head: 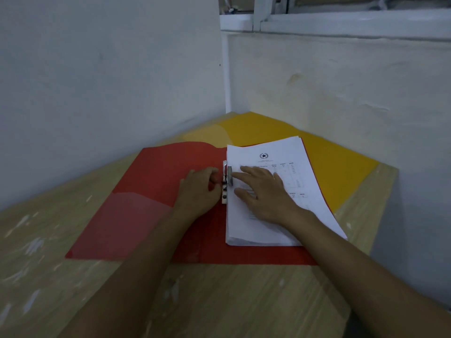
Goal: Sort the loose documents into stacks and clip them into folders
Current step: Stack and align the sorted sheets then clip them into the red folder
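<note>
While the red folder (151, 198) lies open on the bench (219, 301), a stack of papers (273, 191) sits on its right half, its left edge against the metal clip (225, 182) at the spine. The left hand (199, 189) is curled at the clip, its fingertips at the lever; whether it pinches the lever or only presses against it cannot be told. The right hand (266, 193) lies flat and spread on the top sheet, fingers reaching toward the clip's pad, holding nothing but pinning the papers down. A yellow folder (329, 157) lies farther back, partly under the red one, near the corner of the walls.

The step in hand appears to be clipping this stack into the red folder. The next move likely calls for keeping the sheets squared against the spine with the right hand while the left works the lever, so the pad clamps on the whole edge without any page slipping out.
</note>
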